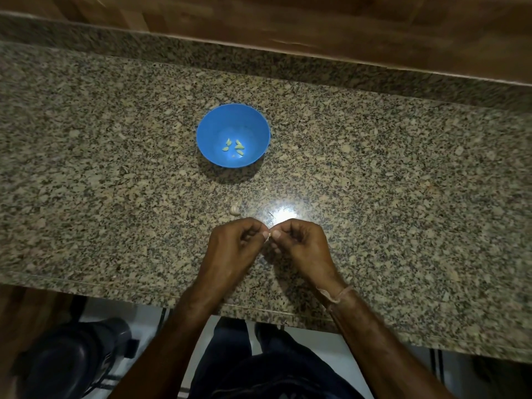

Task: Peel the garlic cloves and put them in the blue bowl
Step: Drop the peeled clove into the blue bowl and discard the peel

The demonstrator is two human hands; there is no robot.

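Left hand (234, 244) and right hand (302, 243) meet knuckles-up near the bench's (403, 182) front edge. Curled fingertips of both pinch one garlic clove (269, 237) between them.

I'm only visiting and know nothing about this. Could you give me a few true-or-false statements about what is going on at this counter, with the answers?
1. The blue bowl already has some peeled cloves in it. True.
2. The left hand lies flat on the counter. False: it is raised, and together with the right hand it pinches a small clove between the fingertips.
3. A piece of garlic lies on the counter between the blue bowl and the hands. True.
4. The right hand holds the blue bowl. False: the bowl stands by itself on the counter, beyond both hands, and nothing touches it.
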